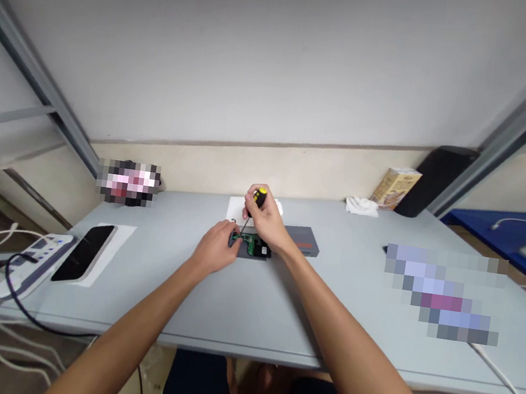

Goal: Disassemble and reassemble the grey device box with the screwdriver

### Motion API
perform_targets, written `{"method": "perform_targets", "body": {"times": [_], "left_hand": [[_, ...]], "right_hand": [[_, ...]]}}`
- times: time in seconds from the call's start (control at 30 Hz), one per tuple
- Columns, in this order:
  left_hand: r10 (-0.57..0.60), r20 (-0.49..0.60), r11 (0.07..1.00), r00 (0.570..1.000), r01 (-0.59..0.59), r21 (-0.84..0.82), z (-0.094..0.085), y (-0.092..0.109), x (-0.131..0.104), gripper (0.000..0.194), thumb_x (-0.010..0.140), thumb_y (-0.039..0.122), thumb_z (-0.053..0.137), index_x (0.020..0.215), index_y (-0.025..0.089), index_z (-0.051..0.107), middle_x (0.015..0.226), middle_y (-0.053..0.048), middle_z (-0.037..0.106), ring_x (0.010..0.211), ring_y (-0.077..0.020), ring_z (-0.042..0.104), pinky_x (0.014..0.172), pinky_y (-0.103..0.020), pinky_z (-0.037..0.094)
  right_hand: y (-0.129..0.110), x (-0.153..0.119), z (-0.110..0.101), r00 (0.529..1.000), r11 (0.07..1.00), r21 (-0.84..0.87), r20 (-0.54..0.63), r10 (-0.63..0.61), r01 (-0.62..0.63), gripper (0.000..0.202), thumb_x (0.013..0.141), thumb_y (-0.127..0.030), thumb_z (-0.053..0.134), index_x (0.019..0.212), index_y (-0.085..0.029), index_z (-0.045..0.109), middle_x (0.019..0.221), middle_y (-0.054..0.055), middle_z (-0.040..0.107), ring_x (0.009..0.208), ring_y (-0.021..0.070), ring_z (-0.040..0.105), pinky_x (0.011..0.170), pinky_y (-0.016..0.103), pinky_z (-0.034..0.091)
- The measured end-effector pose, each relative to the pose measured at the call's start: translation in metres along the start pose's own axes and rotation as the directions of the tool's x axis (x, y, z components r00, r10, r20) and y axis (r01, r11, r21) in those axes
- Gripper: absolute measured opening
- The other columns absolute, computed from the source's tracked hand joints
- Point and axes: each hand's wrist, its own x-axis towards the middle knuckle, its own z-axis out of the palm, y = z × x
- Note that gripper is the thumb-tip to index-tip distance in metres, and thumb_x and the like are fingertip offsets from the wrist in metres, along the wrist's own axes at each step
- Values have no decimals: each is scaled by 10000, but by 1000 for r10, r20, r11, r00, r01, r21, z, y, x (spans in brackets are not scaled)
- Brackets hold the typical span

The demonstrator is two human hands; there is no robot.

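Observation:
My right hand (267, 216) is closed around the yellow and black handle of a screwdriver (258, 197). The screwdriver leans, its thin shaft pointing down to the left end of a small device with a green circuit board (251, 243) and a black part. Whether the tip sits in a screw is too small to tell. My left hand (217, 246) grips the left end of that device, thumb in front and fingers behind. Under the device lies a dark grey flat piece, and a grey box (303, 240) with an orange mark lies just behind and to the right.
A white paper (236, 208) lies behind my hands. On the left are a phone (85, 253) and a power strip (33, 262) with tangled cables. Back right stand a yellow carton (395, 188), a crumpled tissue (362, 206) and a black speaker-like object (434, 180). Blurred items lie at both sides.

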Motion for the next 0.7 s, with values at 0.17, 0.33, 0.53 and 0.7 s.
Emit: {"method": "perform_targets", "body": {"times": [0.17,0.33,0.53,0.7], "left_hand": [[-21,4,1000,1000,21,14,-1,4,-1,52,927,187,598,959,225,612,1018,-66,685,1058,-270,648,935,-396,520],[-18,5,997,1000,18,69,-1,6,-2,59,948,215,592,997,230,621,1045,-67,679,1046,-263,655,914,-388,524],[-38,16,996,999,36,84,-1,8,-2,77,950,214,592,1012,237,630,1059,-57,677,1061,-257,660,900,-373,520],[-45,9,997,999,44,68,-1,7,-2,81,944,215,598,1013,239,633,1057,-52,671,1063,-255,659,906,-373,517]], "right_hand": [[-3,1,3,996,975,209,-20,82,-76,504,947,-733,521,1130,-267,577,697,-59,456,622,136,503,669,302,421],[-14,1,3,986,940,301,8,166,-161,458,790,-645,787,921,-232,643,854,0,627,809,162,635,814,319,481],[-10,3,6,986,940,336,-121,113,-67,505,732,-611,859,869,-263,520,684,-75,497,621,116,502,654,280,401],[-12,4,3,990,943,323,-84,115,-82,505,897,-730,609,1085,-262,623,683,-55,460,608,129,450,628,292,379]]}}
